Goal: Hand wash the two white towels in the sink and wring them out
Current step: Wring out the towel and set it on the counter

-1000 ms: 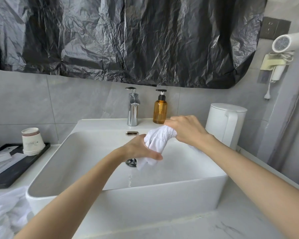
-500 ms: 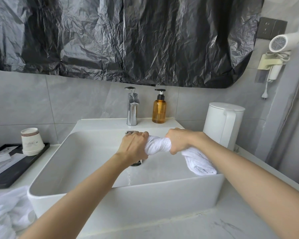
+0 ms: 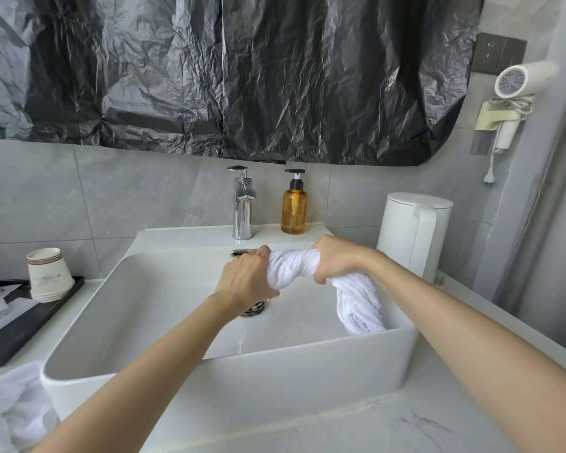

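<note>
**Wringing one white towel over the sink**

Seen from the head camera, both hands are held above the basin of the white sink [image 3: 229, 364], close to its back wall. The left hand [image 3: 247, 277] is curled tightly around one end of the white towel [image 3: 293, 268], and the right hand [image 3: 339, 261] grips it just beside. The short part between them is twisted like a rope. The loose end hangs under the right hand into the basin, near the right wall. The drain [image 3: 252, 308] is partly hidden under the left hand.

A second white towel [image 3: 10, 407] lies crumpled at the front left corner of the tabletop [image 3: 406, 426]. At the back edge stand the faucet [image 3: 242, 204] and the amber soap bottle [image 3: 294, 207]. The white kettle [image 3: 412, 233] stands to the right of the sink. The paper cups [image 3: 48, 274] sit on a black tray [image 3: 20, 322] at the left edge.
</note>
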